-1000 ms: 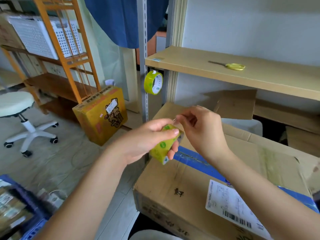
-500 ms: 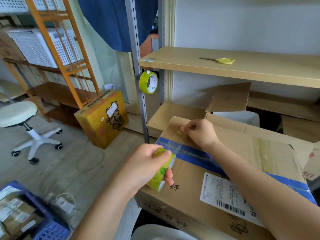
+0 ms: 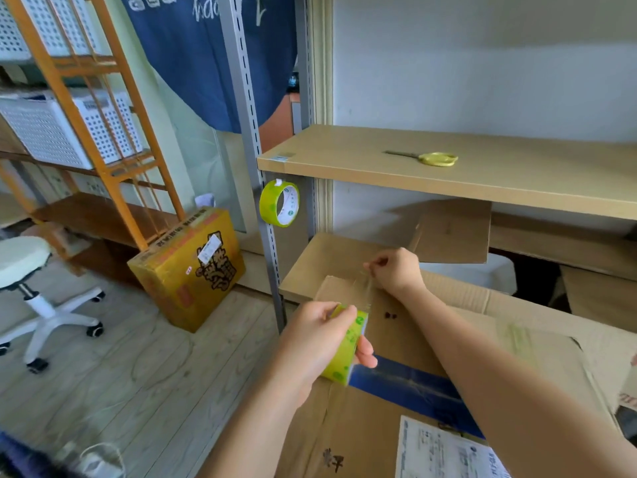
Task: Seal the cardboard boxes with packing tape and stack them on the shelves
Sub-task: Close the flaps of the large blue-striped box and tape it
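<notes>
A: Left grip (image 3: pixel 320 339) — fingers curled round the tape roll (image 3: pixel 344 346), yellow-green with green round logos, held over the box's near-left edge.

B: And the right?

A: Right grip (image 3: pixel 396 270) pinches the loose clear tape end (image 3: pixel 367 288) at the box's far edge. Strip runs from roll up to that pinch, stretched above the cardboard.

B: Box position?

A: Box (image 3: pixel 413 339) lies in front of the shelf unit, flaps closed. Blue tape band (image 3: pixel 410 384) crosses its top. White shipping label (image 3: pixel 441 450) at near right, barcode and print too small to read. One black handwritten character (image 3: pixel 333 460) near the front edge; two dark spots just past the roll.

B: Shelf?

A: Shelf (image 3: pixel 482 174) carries yellow-handled scissors (image 3: pixel 431 158). Second roll (image 3: pixel 280 203) hangs just below the shelf corner beside the grey upright, white core with small green marks, unreadable.

B: Elsewhere?

A: Yellow box (image 3: pixel 188 267) on the floor, tilted against the orange rack (image 3: pixel 103 132), brown graphic, white sticker, lettering illegible. White stool (image 3: pixel 24 260) at left. Blue cloth (image 3: pixel 206 56) above with partial white lettering.
</notes>
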Demonstrator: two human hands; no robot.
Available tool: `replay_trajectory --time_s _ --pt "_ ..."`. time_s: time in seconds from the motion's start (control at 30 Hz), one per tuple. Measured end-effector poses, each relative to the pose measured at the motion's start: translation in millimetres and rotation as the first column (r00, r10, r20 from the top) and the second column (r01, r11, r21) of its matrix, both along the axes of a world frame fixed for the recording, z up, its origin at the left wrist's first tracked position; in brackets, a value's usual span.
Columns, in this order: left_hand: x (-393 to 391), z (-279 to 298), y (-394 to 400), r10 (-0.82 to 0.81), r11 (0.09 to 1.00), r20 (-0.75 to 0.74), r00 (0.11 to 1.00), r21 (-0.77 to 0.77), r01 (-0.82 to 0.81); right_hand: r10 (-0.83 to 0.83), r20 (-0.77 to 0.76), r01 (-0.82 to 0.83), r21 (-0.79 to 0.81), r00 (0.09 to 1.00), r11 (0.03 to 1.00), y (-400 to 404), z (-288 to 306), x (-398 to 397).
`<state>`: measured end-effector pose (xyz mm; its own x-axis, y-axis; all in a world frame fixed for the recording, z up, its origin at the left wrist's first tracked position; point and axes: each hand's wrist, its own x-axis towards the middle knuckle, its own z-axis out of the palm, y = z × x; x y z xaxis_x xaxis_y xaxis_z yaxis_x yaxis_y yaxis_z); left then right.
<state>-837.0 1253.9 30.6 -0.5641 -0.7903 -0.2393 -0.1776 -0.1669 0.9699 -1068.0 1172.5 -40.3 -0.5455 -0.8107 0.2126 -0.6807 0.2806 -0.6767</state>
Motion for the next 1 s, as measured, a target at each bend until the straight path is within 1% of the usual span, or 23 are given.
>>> replay_trajectory --time_s 0.07,0.1,0.17,0.23,0.27,0.33,0.43,0.47,0.5,0.53,0.57,0.6,0.63,0.67,0.7,0.73,0.77,0.83,0.87,0.93,1.0 --pt "-3 -1 -5 -0.010 1.000 -0.004 1.000 0.024 0.010 0.004 0.002 -0.004 0.016 1.000 1.000 -7 0 -4" --pt "-4 -3 -7 -0.014 0.999 -0.004 1.000 0.035 0.014 0.021 0.015 -0.022 0.053 1.000 0.998 -9 0 -6" --pt "-5 -6 -10 -0.021 0.998 -0.014 1.000 0.055 0.022 0.053 0.038 -0.059 0.180 0.998 0.982 -13 -5 -10" --pt "-6 -10 -13 -0.023 0.997 -0.023 0.999 0.071 0.025 0.060 0.090 -0.087 0.327 0.994 0.941 -17 -7 -14" --pt "-5 -11 -14 -0.028 0.997 -0.025 0.999 0.074 0.030 0.046 0.145 -0.101 0.403 0.988 0.910 -18 -6 -14" --pt "-5 -13 -14 -0.039 0.995 -0.036 0.999 0.085 0.042 0.089 0.183 -0.178 0.558 0.979 0.811 -21 0 -13" --pt "-3 -15 -12 -0.050 0.993 -0.041 0.998 0.109 0.054 0.259 0.133 -0.276 0.702 0.957 0.657 -26 5 -14" --pt "-2 -16 -11 -0.058 0.992 -0.039 0.998 0.108 0.062 0.298 0.111 -0.287 0.707 0.948 0.647 -25 3 -14" --pt "-1 -17 -10 -0.065 0.992 -0.048 0.997 0.109 0.070 0.352 0.039 -0.275 0.708 0.935 0.651 -26 1 -16" --pt "0 -17 -10 -0.069 0.990 -0.066 0.995 0.119 0.076 0.322 -0.021 -0.240 0.621 0.946 0.746 -24 0 -17" --pt "0 -18 -9 -0.072 0.987 -0.087 0.994 0.135 0.083 0.235 -0.071 -0.173 0.479 0.970 0.861 -21 -1 -16" --pt "0 -19 -9 -0.071 0.984 -0.104 0.992 0.155 0.087 0.142 -0.097 -0.103 0.327 0.985 0.939 -16 1 -14" --pt "-1 -21 -9 -0.068 0.981 -0.116 0.991 0.172 0.088 0.120 -0.110 -0.090 0.246 0.987 0.965 -11 3 -10" --pt "-1 -23 -10 -0.065 0.981 -0.127 0.990 0.174 0.087 0.179 -0.106 -0.149 0.243 0.978 0.959 -7 3 -4" --pt "-2 -26 -10 -0.064 0.983 -0.134 0.989 0.160 0.085 0.266 -0.080 -0.231 0.302 0.961 0.925 -3 2 3" --pt "-2 -27 -10 -0.063 0.988 -0.135 0.989 0.133 0.081 0.337 -0.085 -0.283 0.377 0.938 0.882 0 -2 11" --pt "-2 -28 -11 -0.062 0.992 -0.128 0.990 0.104 0.076 0.375 -0.133 -0.286 0.436 0.917 0.853 3 -7 16" --pt "-5 -28 -14 -0.073 0.995 -0.101 0.992 0.060 0.079 0.357 -0.251 -0.216 0.454 0.899 0.864 4 -14 17" --pt "-9 -28 -17 -0.086 0.995 -0.080 0.993 0.040 0.090 0.326 -0.270 -0.181 0.449 0.906 0.875 3 -17 13" --pt "-19 -28 -23 -0.103 0.994 -0.049 0.993 0.039 0.105 0.277 -0.240 -0.138 0.470 0.930 0.872 0 -24 5" --pt "-24 -29 -32 -0.088 0.991 -0.011 0.996 0.101 0.089 0.255 -0.203 -0.119 0.514 0.945 0.849 -4 -38 0"
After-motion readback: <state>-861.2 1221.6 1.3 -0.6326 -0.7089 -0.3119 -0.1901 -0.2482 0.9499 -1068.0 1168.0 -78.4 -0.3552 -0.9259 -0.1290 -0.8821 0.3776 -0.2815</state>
